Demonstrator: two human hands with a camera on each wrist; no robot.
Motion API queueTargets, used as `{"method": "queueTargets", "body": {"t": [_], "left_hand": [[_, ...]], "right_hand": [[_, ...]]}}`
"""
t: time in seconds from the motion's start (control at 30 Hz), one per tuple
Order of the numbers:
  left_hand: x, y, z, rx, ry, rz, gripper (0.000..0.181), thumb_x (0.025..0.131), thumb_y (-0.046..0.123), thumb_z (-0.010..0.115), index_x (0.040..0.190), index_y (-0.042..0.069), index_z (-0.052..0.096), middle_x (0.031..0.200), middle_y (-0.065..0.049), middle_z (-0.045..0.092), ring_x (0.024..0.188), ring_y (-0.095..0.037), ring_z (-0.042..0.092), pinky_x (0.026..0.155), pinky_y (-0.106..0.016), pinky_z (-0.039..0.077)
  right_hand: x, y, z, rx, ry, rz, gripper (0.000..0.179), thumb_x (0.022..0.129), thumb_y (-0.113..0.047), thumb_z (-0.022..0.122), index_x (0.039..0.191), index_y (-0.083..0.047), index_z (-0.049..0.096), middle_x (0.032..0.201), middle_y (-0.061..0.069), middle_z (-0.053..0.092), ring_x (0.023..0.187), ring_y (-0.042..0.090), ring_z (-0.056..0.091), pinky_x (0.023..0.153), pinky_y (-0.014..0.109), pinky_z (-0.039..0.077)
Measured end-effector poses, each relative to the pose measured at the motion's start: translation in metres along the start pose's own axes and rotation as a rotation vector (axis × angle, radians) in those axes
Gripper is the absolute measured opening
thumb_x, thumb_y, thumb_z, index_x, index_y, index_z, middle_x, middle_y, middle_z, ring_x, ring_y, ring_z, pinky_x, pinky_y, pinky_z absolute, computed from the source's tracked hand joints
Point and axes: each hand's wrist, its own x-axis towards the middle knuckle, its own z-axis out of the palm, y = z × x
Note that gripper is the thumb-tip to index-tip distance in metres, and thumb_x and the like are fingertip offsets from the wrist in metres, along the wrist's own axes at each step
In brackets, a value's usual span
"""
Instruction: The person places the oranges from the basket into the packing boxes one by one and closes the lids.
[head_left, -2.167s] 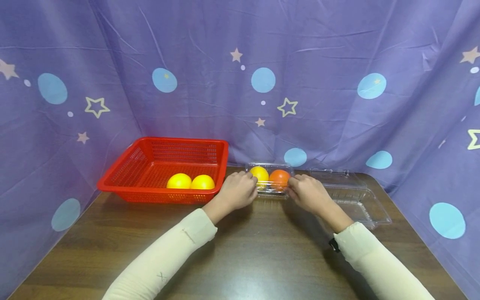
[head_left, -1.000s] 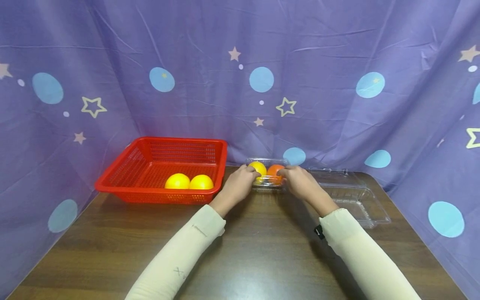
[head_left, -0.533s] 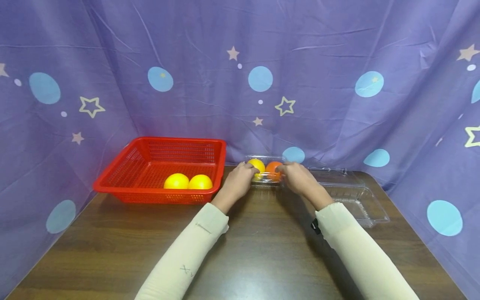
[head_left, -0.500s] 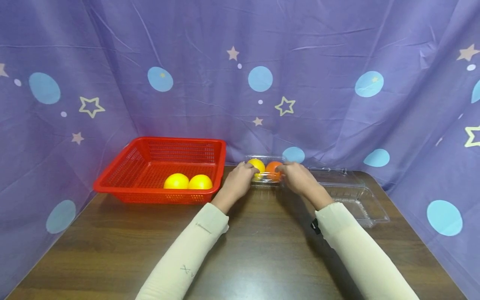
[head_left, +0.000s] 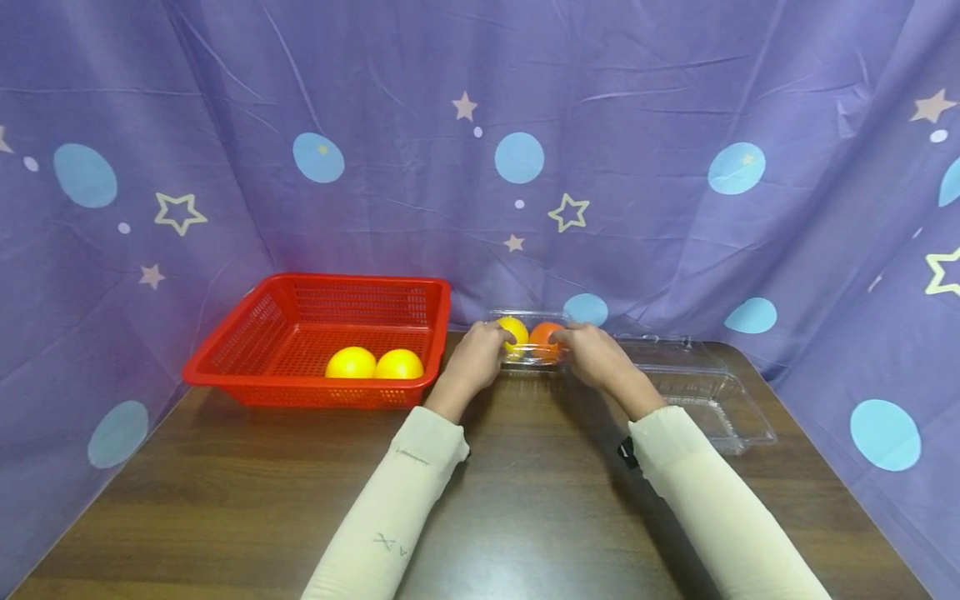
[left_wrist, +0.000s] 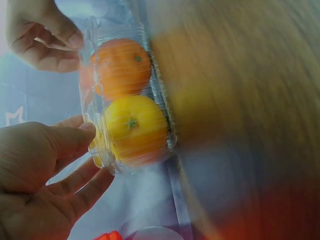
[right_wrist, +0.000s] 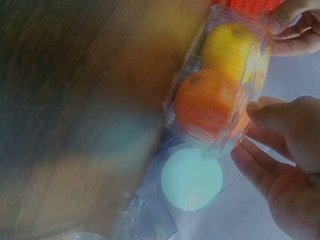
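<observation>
A small clear plastic clamshell container (head_left: 534,360) stands at the back of the table with two round fruits inside, side by side. The yellow fruit (left_wrist: 135,127) is on the left and the orange fruit (right_wrist: 210,102) on the right, each with a green stem mark. My left hand (head_left: 477,357) pinches the container's rim at its left end, thumb on one face and fingers on the other. At the right end my right hand (head_left: 596,354) pinches the rim likewise. Whether the lid is fully closed, I cannot tell.
A red perforated basket (head_left: 251,379) stands at the left with two yellow fruits (head_left: 375,364) in it. Right of my hands lies another clear container (head_left: 738,408), lid folded back. A purple curtain (head_left: 420,233) hangs behind the brown table (head_left: 517,500).
Both hands and the fruit-filled container have moved back toward the curtain and slightly left. In the last half second they have barely shifted. The basket and other container have stayed in place.
</observation>
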Motion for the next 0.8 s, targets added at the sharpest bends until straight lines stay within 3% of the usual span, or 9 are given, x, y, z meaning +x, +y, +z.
{"method": "queueTargets", "body": {"t": [0.33,0.8], "left_hand": [[-0.002,0.0,-0.001,-0.037,0.005,-0.044,0.026,0.088,-0.003,0.069,0.109,0.008,0.08,0.113,-0.009,0.074,0.103,-0.032,0.065,0.095,-0.039,0.052],[-0.002,0.003,0.002,-0.029,0.017,-0.057,0.024,0.089,-0.002,0.07,0.11,0.006,0.079,0.113,-0.01,0.074,0.102,-0.032,0.064,0.094,-0.04,0.052]], "right_hand": [[0.0,0.0,0.001,0.041,0.016,-0.023,0.027,0.085,0.004,0.073,0.111,-0.004,0.074,0.108,0.013,0.072,0.096,0.034,0.071,0.084,0.049,0.057],[-0.01,-0.001,-0.008,0.103,0.002,0.053,0.027,0.087,0.0,0.072,0.115,-0.002,0.071,0.104,0.012,0.07,0.089,0.03,0.068,0.081,0.051,0.055]]}}
